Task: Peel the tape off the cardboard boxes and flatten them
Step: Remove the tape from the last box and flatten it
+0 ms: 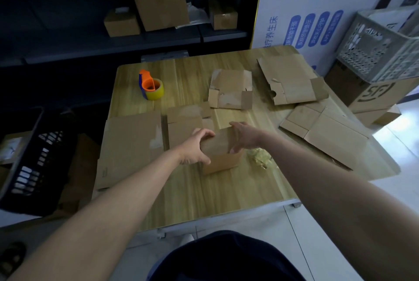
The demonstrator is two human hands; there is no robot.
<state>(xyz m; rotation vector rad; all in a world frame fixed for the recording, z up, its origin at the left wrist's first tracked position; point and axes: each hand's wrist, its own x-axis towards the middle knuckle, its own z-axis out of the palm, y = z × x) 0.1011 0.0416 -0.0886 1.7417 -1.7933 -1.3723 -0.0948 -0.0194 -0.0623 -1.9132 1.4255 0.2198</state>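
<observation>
Now the left hand (194, 147) and the right hand (245, 137) curl fingers round a small brown cardboard box (221, 161); its sides are hidden, long axis unclear.

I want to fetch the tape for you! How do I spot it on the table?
Look at the light wooden table and go to its far left corner. There stands the orange and blue plastic tape dispenser holding a yellowish roll of tape. Its neighbours are flat brown cardboard pieces, so it is the only brightly coloured thing there.
</observation>
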